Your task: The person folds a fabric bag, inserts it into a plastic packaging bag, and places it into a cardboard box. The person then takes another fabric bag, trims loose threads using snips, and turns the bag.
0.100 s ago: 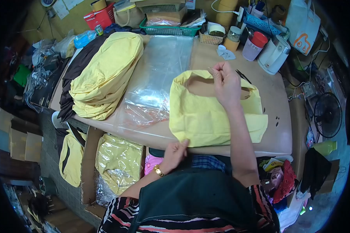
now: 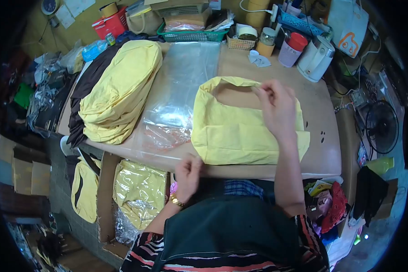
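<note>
A yellow cloth bag [image 2: 240, 140] lies flat on the table, its looped strap arching around an oval gap at the top. My right hand [image 2: 279, 109] reaches over the right part of the strap. Thumb and fingers are pinched together at the strap's inner edge, seemingly on its cloth; part of the strap is hidden beneath the hand. My left hand [image 2: 188, 174], with a gold watch at the wrist, is curled closed at the table's front edge, just off the bag's lower left corner. Whatever its fingers may hold is hidden.
Clear plastic sheets [image 2: 181, 90] lie left of the bag, beside a heaped yellow cloth pile [image 2: 122, 90]. An open carton [image 2: 106, 195] below holds plastic-wrapped yellow cloth [image 2: 140, 190]. Along the back stand a green basket [image 2: 192, 35], a lidded cup [image 2: 291, 52] and a white kettle [image 2: 316, 59].
My right hand has moved right and slightly down along the strap. My left hand has drawn left off the bag's corner and curled up. The bag sits slightly farther from the front edge.
</note>
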Demonstrator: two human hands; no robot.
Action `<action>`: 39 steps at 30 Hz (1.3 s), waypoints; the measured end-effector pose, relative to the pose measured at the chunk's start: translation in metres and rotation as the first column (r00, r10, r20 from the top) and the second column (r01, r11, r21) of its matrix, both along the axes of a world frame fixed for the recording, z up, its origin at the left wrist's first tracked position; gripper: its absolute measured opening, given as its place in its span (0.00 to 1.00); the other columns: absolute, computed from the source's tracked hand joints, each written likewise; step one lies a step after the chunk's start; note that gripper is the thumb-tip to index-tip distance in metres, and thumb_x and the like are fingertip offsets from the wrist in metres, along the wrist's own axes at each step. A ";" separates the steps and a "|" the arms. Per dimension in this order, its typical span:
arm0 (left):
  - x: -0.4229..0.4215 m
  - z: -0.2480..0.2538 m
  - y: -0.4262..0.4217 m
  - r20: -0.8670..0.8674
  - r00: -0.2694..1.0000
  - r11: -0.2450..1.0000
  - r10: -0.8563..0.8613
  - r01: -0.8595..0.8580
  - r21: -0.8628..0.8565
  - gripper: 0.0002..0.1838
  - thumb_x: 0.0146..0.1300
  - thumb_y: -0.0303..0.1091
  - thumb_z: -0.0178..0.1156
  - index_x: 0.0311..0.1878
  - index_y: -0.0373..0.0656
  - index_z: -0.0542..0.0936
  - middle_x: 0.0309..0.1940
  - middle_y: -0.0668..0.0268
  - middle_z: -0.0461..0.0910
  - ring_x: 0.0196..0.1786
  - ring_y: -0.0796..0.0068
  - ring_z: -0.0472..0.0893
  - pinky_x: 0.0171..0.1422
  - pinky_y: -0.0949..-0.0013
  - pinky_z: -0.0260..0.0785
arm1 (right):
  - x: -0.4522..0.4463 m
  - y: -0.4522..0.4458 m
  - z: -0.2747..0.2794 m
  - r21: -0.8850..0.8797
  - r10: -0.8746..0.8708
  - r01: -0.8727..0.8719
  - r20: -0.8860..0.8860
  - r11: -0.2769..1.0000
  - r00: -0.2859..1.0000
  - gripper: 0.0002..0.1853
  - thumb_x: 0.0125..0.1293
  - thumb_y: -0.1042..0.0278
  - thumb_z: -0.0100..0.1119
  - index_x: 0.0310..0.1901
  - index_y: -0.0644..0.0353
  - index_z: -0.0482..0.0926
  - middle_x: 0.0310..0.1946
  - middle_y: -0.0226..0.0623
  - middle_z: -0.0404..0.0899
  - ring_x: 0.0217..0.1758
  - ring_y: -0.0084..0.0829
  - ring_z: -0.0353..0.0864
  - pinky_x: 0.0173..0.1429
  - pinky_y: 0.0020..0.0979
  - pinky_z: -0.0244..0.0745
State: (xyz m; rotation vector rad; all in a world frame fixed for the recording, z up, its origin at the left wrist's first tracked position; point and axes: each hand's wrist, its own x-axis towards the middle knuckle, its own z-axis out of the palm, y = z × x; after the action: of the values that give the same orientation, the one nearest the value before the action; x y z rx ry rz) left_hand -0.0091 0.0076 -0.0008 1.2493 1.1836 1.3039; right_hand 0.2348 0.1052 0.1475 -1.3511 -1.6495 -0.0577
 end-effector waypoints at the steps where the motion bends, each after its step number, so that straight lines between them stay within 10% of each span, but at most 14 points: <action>1: -0.005 0.016 0.002 -0.033 0.996 0.990 0.077 -0.073 0.120 0.10 0.69 0.36 0.58 0.37 0.39 0.73 0.32 0.68 0.73 0.34 0.81 0.69 0.37 0.74 0.62 | 0.015 -0.016 0.001 0.053 -0.020 0.020 0.015 0.998 1.000 0.06 0.61 0.70 0.64 0.34 0.60 0.75 0.26 0.37 0.77 0.28 0.38 0.74 0.45 0.37 0.67; 6: 0.009 0.063 0.046 -0.461 0.833 0.849 0.305 -0.018 0.528 0.10 0.65 0.34 0.59 0.41 0.38 0.74 0.46 0.55 0.72 0.48 0.60 0.72 0.52 0.62 0.63 | 0.142 -0.063 -0.071 -0.134 -0.357 0.334 -0.466 0.933 0.810 0.08 0.69 0.66 0.58 0.36 0.62 0.77 0.28 0.34 0.79 0.29 0.25 0.75 0.40 0.31 0.69; 9: 0.034 0.060 0.070 -0.577 0.752 0.793 0.318 0.122 0.596 0.10 0.67 0.35 0.57 0.40 0.37 0.75 0.42 0.54 0.75 0.44 0.58 0.75 0.48 0.62 0.66 | 0.182 -0.071 -0.118 -0.209 -0.452 0.401 -0.428 0.892 0.783 0.11 0.72 0.64 0.55 0.36 0.64 0.76 0.28 0.33 0.80 0.30 0.22 0.74 0.37 0.28 0.70; 11: 0.045 0.045 0.079 -0.543 0.812 0.847 0.213 0.124 0.517 0.10 0.71 0.35 0.53 0.37 0.37 0.74 0.34 0.60 0.72 0.38 0.69 0.70 0.43 0.67 0.64 | 0.173 -0.064 -0.129 -0.128 -0.219 0.179 -0.647 0.975 0.731 0.13 0.71 0.62 0.57 0.34 0.65 0.77 0.25 0.35 0.79 0.28 0.24 0.73 0.36 0.29 0.69; 12: 0.047 0.036 0.083 -0.505 0.851 0.899 0.143 0.102 0.426 0.13 0.74 0.36 0.50 0.34 0.38 0.73 0.26 0.65 0.68 0.32 0.79 0.65 0.37 0.72 0.62 | 0.159 -0.063 -0.119 -0.238 -0.316 0.222 -0.507 0.946 0.802 0.14 0.69 0.61 0.59 0.33 0.65 0.77 0.22 0.37 0.77 0.26 0.24 0.73 0.35 0.30 0.69; 13: 0.043 0.032 0.086 -0.559 0.802 0.916 0.210 0.040 0.400 0.13 0.72 0.34 0.53 0.30 0.38 0.74 0.18 0.58 0.70 0.20 0.66 0.69 0.27 0.65 0.62 | 0.146 -0.062 -0.110 -0.340 -0.389 0.271 -0.353 0.901 0.851 0.15 0.68 0.60 0.60 0.31 0.66 0.78 0.20 0.39 0.75 0.24 0.25 0.72 0.33 0.31 0.69; 22: 0.021 0.065 0.098 -0.759 0.535 0.910 0.372 -0.047 0.413 0.09 0.68 0.36 0.60 0.37 0.40 0.78 0.26 0.58 0.80 0.26 0.63 0.77 0.31 0.62 0.67 | 0.107 -0.026 -0.120 -0.424 -0.384 0.226 -0.337 0.877 0.860 0.16 0.66 0.58 0.62 0.32 0.65 0.78 0.20 0.47 0.76 0.21 0.42 0.72 0.30 0.38 0.69; 24: 0.064 0.086 0.101 -0.625 0.598 0.587 0.503 0.295 0.754 0.11 0.63 0.37 0.63 0.42 0.40 0.78 0.37 0.55 0.81 0.40 0.59 0.81 0.43 0.58 0.70 | 0.098 -0.026 -0.106 -0.356 -0.314 0.177 -0.375 0.918 0.872 0.16 0.67 0.58 0.61 0.32 0.65 0.77 0.19 0.47 0.75 0.22 0.43 0.73 0.31 0.38 0.70; 26: 0.127 0.100 0.085 -0.732 0.614 0.633 0.294 0.449 0.631 0.16 0.60 0.39 0.65 0.45 0.38 0.78 0.44 0.53 0.79 0.48 0.55 0.78 0.52 0.55 0.68 | 0.090 -0.027 -0.091 -0.331 -0.237 0.099 -0.407 0.938 0.882 0.16 0.68 0.58 0.60 0.33 0.64 0.77 0.21 0.46 0.77 0.23 0.43 0.75 0.31 0.38 0.70; 31: 0.195 0.091 0.110 -0.794 0.601 0.686 -0.096 0.617 0.385 0.09 0.63 0.34 0.62 0.37 0.36 0.79 0.26 0.55 0.78 0.28 0.58 0.79 0.34 0.61 0.70 | 0.116 -0.058 -0.085 -0.003 -0.164 0.187 -0.499 0.982 0.851 0.15 0.70 0.58 0.57 0.38 0.64 0.74 0.27 0.43 0.79 0.25 0.39 0.79 0.33 0.37 0.72; 34: 0.191 0.107 0.105 -0.706 0.704 0.684 -0.082 0.554 0.473 0.09 0.65 0.32 0.61 0.33 0.35 0.79 0.20 0.56 0.75 0.21 0.60 0.76 0.28 0.64 0.67 | 0.135 -0.101 -0.095 -0.307 -0.334 0.188 -0.545 0.933 0.769 0.14 0.73 0.58 0.52 0.44 0.63 0.70 0.31 0.41 0.79 0.28 0.32 0.81 0.33 0.34 0.75; 35: 0.189 0.113 0.102 -0.711 0.696 0.720 -0.099 0.543 0.432 0.08 0.65 0.34 0.61 0.32 0.40 0.78 0.23 0.58 0.77 0.25 0.58 0.78 0.30 0.59 0.69 | 0.129 -0.110 -0.107 -0.371 -0.267 -0.084 -0.791 0.925 0.550 0.13 0.72 0.61 0.54 0.46 0.62 0.68 0.31 0.39 0.78 0.28 0.30 0.81 0.33 0.31 0.76; 36: 0.190 0.116 0.099 -0.713 0.694 0.718 -0.098 0.546 0.432 0.08 0.65 0.34 0.61 0.32 0.40 0.78 0.23 0.58 0.77 0.25 0.58 0.78 0.30 0.59 0.69 | 0.124 -0.118 -0.115 -0.323 -0.243 -0.359 -0.937 0.876 0.249 0.13 0.71 0.65 0.56 0.47 0.61 0.66 0.30 0.38 0.77 0.29 0.27 0.81 0.32 0.29 0.76; 39: 0.193 0.118 0.097 -0.649 0.751 0.745 -0.119 0.500 0.442 0.08 0.64 0.33 0.63 0.33 0.39 0.80 0.23 0.58 0.78 0.24 0.59 0.78 0.29 0.61 0.69 | 0.087 -0.115 -0.115 -0.188 -0.121 -0.419 -0.976 0.888 0.182 0.15 0.66 0.73 0.61 0.47 0.61 0.64 0.31 0.36 0.76 0.28 0.25 0.81 0.30 0.24 0.77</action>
State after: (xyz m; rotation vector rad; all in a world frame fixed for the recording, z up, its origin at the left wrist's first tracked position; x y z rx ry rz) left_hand 0.1843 0.1051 0.1172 2.3570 0.8816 1.0646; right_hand 0.3222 -0.0100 0.0322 -1.0359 -0.5769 1.1871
